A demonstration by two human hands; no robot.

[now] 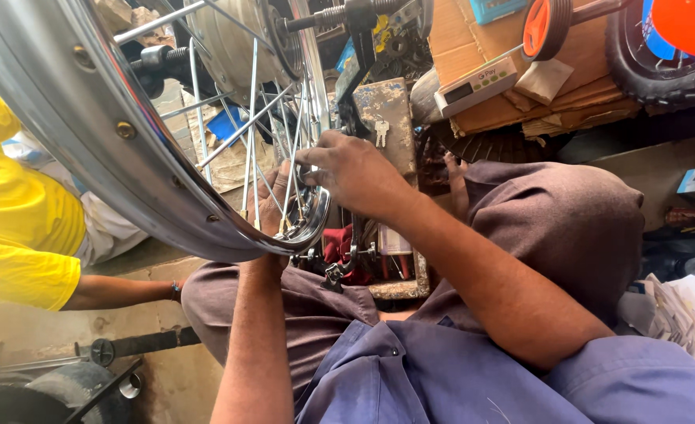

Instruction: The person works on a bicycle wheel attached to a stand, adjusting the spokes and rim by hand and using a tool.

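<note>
A chrome spoked wheel (88, 133) stands upright in front of me, its rim curving down to my lap, its hub (230, 39) at the top. My left hand (273, 200) reaches up behind the spokes near the lowest part of the rim, fingers against them. My right hand (351, 169) is closed at the rim's edge, fingers pinched on a spoke or a small tool I cannot make out. Both forearms rise from my blue shirt and brown trousers.
A person in a yellow shirt (18, 212) sits at the left, an arm (124, 292) on the ground. Flattened cardboard (512, 94), a tyre (654, 71) and a small orange wheel (544, 27) lie at the upper right. A rusty tool tray (398, 286) sits between my knees.
</note>
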